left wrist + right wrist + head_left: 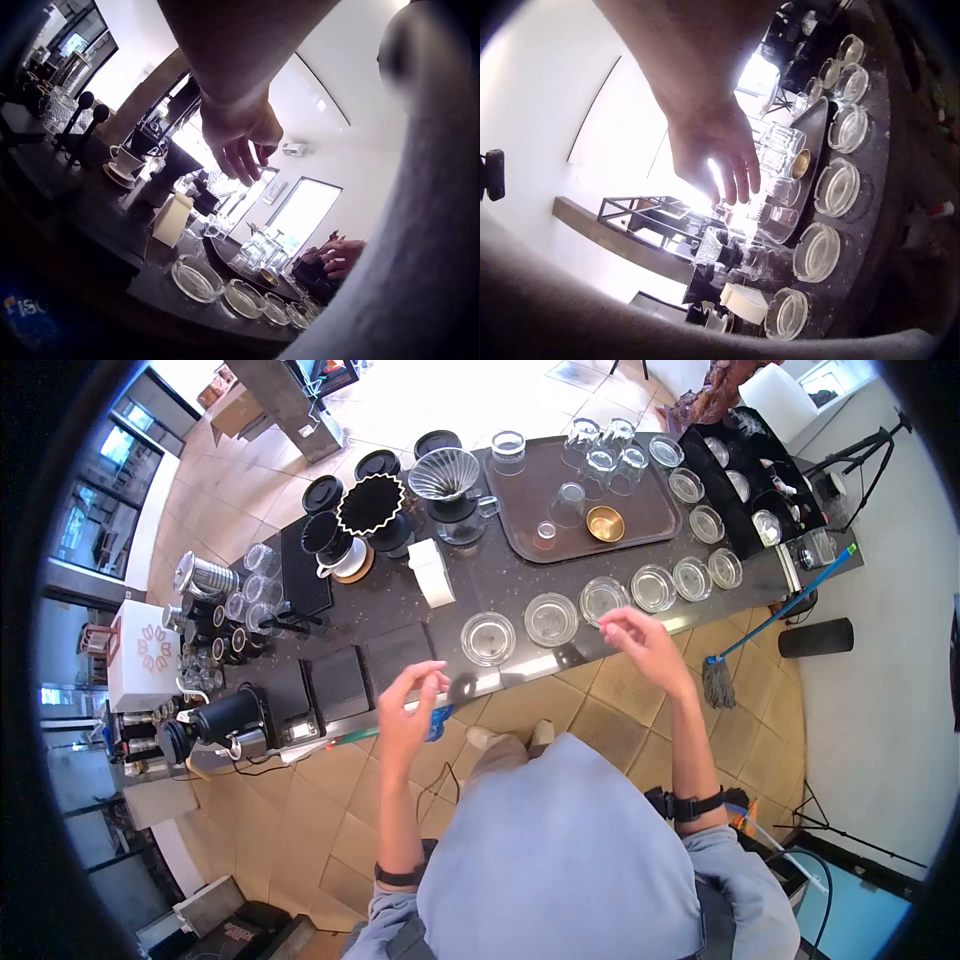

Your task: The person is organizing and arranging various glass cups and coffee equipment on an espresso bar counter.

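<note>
My left hand (408, 710) hovers at the counter's front edge, left of the leftmost glass ashtray (488, 638), its fingers loosely bent and holding nothing. In the left wrist view the left hand (238, 139) hangs in the air above the row of ashtrays (197, 278). The right hand (650, 650) is raised near the front edge, close to another glass ashtray (604, 601); whether it touches the glass is unclear in the head view. The right wrist view shows the right hand (716, 154) in the air, fingers relaxed and empty, apart from the ashtrays (837, 187).
A brown tray (530, 510) bears glasses and a gold bowl (605, 524). Left of it stand a glass dripper (443, 474), paper filters (432, 573) and a white cup (343, 557). Black mats and a grinder (225, 715) lie further left; a black organizer (745, 485) is at right.
</note>
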Available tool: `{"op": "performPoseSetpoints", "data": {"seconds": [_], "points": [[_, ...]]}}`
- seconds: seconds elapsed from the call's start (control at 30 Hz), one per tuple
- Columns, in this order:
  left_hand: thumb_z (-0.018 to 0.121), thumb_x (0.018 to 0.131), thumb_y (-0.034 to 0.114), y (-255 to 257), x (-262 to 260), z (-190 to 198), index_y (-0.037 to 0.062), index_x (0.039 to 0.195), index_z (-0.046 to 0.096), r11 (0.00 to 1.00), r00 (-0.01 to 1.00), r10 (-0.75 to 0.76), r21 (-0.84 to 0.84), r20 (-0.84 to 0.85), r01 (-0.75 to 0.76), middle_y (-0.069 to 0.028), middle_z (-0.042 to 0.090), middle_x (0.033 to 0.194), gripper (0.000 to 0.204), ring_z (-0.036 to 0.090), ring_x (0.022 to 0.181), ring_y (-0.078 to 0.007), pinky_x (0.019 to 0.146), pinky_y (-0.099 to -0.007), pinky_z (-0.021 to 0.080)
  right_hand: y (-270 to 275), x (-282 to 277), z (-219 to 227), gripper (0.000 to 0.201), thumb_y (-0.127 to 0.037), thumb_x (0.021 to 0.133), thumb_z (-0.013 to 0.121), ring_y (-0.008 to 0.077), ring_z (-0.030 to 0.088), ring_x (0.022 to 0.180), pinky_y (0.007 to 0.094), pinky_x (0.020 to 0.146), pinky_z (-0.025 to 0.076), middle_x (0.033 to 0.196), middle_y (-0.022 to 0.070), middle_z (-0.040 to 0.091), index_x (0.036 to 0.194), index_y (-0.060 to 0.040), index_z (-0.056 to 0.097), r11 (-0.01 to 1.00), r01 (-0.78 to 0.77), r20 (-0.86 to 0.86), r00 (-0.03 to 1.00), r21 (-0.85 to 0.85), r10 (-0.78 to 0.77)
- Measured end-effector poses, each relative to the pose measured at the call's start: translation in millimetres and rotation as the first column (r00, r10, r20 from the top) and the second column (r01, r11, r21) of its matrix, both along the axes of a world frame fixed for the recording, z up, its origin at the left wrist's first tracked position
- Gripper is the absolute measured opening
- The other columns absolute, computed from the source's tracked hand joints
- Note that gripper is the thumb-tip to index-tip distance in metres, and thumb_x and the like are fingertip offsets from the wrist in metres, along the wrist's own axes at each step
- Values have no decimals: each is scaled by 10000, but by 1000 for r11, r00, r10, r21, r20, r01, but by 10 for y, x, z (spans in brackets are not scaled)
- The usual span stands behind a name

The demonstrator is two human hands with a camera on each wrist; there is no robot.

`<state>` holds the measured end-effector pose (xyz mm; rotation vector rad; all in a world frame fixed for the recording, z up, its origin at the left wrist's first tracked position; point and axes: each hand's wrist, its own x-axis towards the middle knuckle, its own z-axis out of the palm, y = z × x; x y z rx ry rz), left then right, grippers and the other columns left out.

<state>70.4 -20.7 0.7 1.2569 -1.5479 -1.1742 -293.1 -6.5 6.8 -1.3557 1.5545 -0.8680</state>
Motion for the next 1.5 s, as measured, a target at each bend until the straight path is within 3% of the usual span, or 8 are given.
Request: {"op": "performPoseSetpoints", "data": {"seconds": [0.37,0.47,0.53,0.63,0.9,1.23,1.43,1.5], "points": [[569,971,82,129,-257,-293,-2,1120,665,996,999,42,83,-2,-42,-78,697,889,196,657,840,-131,779,-276,515,-2324,-81,-67,282,-170,886,656,208,631,895,345,842,511,1158,119,607,1155,-86,652,925,-209,-328,939,-316,100],[568,977,97,208,-337,-354,1,1119,666,980,985,147,123,91,-158,-69,702,919,198,662,852,-134,785,-271,513,-3196,-106,-228,405,-195,849,664,303,641,997,400,919,513,1271,191,531,1245,-125,616,938,-277,-447,880,-207,162],[576,971,94,284,-456,-354,1,1120,671,951,970,231,195,76,-241,-76,702,928,199,667,872,-136,803,-276,517,-3721,-144,-501,545,-198,819,662,394,606,1134,445,1004,487,1369,236,466,1354,-179,561,935,-320,-688,713,-152,132],[587,965,93,354,-692,-349,2,1127,673,895,935,342,271,90,-354,-77,701,933,205,669,895,-136,832,-282,517,-4168,-68,-628,661,-163,796,645,434,551,1223,470,1049,459,1422,252,430,1435,-236,493,928,-368,-717,661,-50,224],[564,985,121,548,-1105,-345,7,1163,655,808,876,457,338,155,-482,-71,694,946,229,648,909,-147,878,-296,494,-4791,70,-1015,843,-349,788,772,409,495,1307,465,1077,442,1502,280,373,1515,-284,351,869,-457,-792,451,191,412],[565,983,115,493,-1133,-249,24,1289,585,777,846,514,340,143,-530,-68,684,961,320,650,902,-149,880,-305,500,-4928,101,-1166,772,-345,716,826,393,569,1225,464,1009,483,1226,277,630,1393,-140,516,890,-448,-749,562,82,352],[589,938,73,530,-966,-289,51,1440,448,812,840,543,252,10,-527,-82,665,1062,522,630,989,-159,959,-342,472,-4743,-149,-549,833,-532,692,796,360,637,1141,444,992,476,1183,253,667,1347,-66,580,972,-86,-562,825,-219,-54],[601,918,62,543,-859,-277,47,1445,439,838,853,521,169,37,-519,-88,658,1096,552,624,1035,-171,996,-356,455,-4564,-259,-97,867,-550,690,809,223,698,761,342,715,553,1098,187,681,1340,-25,577,983,-2,-401,913,-182,-72]]}}
